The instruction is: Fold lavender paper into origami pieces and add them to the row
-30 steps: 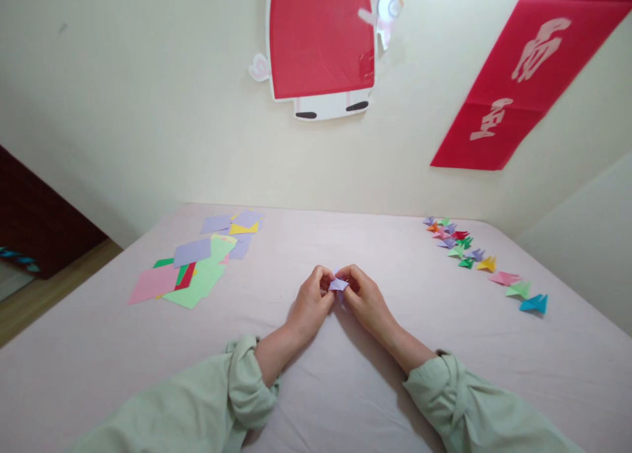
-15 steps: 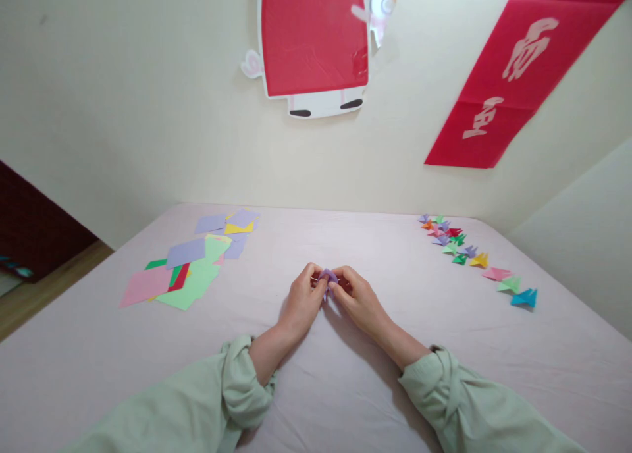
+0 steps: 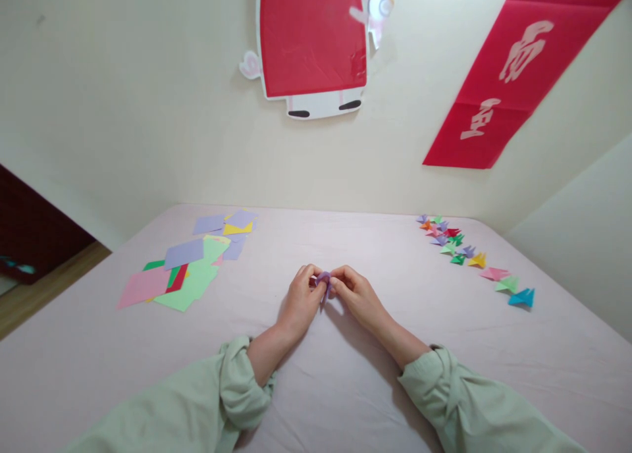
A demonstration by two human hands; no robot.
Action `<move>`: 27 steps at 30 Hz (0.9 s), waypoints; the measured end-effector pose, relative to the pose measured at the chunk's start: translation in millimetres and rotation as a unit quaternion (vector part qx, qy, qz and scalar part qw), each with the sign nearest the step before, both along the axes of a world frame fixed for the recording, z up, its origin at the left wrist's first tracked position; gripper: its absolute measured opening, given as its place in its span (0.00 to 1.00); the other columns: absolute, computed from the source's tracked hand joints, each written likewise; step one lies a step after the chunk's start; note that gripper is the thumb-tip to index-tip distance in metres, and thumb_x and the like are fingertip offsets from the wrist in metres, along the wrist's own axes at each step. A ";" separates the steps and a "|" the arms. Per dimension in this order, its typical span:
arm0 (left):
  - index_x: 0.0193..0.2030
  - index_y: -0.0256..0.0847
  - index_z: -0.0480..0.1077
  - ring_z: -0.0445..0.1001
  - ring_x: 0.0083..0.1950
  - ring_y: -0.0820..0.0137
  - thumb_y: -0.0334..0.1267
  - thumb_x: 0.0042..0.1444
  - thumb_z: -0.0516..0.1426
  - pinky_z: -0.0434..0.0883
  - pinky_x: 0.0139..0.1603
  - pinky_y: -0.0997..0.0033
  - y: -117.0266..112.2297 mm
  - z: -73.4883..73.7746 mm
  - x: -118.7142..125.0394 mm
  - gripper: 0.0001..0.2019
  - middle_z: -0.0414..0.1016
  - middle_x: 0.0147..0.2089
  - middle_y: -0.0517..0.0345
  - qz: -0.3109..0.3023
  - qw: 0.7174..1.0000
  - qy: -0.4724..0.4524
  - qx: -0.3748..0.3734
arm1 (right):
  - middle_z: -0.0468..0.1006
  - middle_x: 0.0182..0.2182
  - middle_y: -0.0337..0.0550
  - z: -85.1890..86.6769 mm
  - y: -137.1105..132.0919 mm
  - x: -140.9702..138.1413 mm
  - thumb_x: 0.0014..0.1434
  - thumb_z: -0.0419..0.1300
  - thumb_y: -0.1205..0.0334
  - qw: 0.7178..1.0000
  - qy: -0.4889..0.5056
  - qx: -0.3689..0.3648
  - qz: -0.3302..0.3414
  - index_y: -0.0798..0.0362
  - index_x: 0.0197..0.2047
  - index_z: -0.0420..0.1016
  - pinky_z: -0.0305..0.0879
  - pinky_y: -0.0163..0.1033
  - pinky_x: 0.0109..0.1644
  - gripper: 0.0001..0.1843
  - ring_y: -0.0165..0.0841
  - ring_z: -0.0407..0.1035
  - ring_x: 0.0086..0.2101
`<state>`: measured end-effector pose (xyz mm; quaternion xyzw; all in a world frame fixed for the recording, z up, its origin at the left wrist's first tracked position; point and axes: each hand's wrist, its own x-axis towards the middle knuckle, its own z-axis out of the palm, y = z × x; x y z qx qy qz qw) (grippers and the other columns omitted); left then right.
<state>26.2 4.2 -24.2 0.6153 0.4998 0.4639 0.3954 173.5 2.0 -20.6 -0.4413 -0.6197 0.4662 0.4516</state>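
Note:
A small folded piece of purple paper (image 3: 324, 279) is held up between my two hands, above the middle of the table. My left hand (image 3: 305, 298) pinches it from the left, thumb on the near side. From the right, my right hand (image 3: 359, 296) grips it between thumb and curled fingers. Fingertips cover much of the paper, so its exact folded shape is hidden; a narrow pointed part hangs down below the thumbs.
Loose coloured paper sheets (image 3: 190, 283) overlap on the left of the table (image 3: 316, 387). Several folded paper figures (image 3: 494, 273) form a slanting row on the right, a blue one (image 3: 522, 298) nearest. Behind stands a wall with a red banner (image 3: 494, 104) and a cartoon cutout (image 3: 312, 45).
The purple paper has turned slightly in my fingers, and its hanging point now shows lower and more to the left. Both hands keep nearly the same place.

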 end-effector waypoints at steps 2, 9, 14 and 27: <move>0.31 0.41 0.66 0.71 0.33 0.73 0.33 0.55 0.54 0.67 0.35 0.73 -0.6 0.8 0.4 0.02 0.70 0.34 0.61 0.010 1.000 -0.001 -0.003 | 0.74 0.30 0.39 -0.9 -0.2 -0.2 0.59 0.58 0.56 1.000 -0.009 0.000 -0.001 0.53 0.37 0.70 0.67 0.38 0.38 0.09 0.31 0.70 0.31; 0.34 0.41 0.67 0.70 0.33 0.72 0.38 0.59 0.53 0.67 0.36 0.74 -4.2 7.5 1.7 0.05 0.71 0.31 0.62 0.002 1.000 -0.014 -0.013 | 0.75 0.30 0.38 -5.7 1.5 1.3 0.58 0.58 0.59 1.000 -0.027 0.008 -0.013 0.52 0.37 0.70 0.67 0.37 0.37 0.06 0.31 0.70 0.30; 0.31 0.41 0.66 0.68 0.31 0.73 0.40 0.61 0.51 0.64 0.34 0.75 -3.8 10.2 0.7 0.09 0.68 0.28 0.63 -0.006 1.000 0.002 0.003 | 0.73 0.29 0.37 -1.5 1.4 1.7 0.60 0.55 0.59 0.999 -0.039 0.016 -0.018 0.52 0.36 0.70 0.65 0.37 0.38 0.06 0.31 0.68 0.31; 0.37 0.42 0.70 0.72 0.39 0.69 0.34 0.58 0.54 0.68 0.42 0.70 -9.9 6.1 3.0 0.04 0.72 0.39 0.57 -0.035 0.996 0.067 0.045 | 0.71 0.30 0.36 1.0 -4.0 3.8 0.54 0.52 0.71 0.983 -0.149 0.082 -0.072 0.50 0.35 0.67 0.59 0.36 0.33 0.07 0.31 0.65 0.29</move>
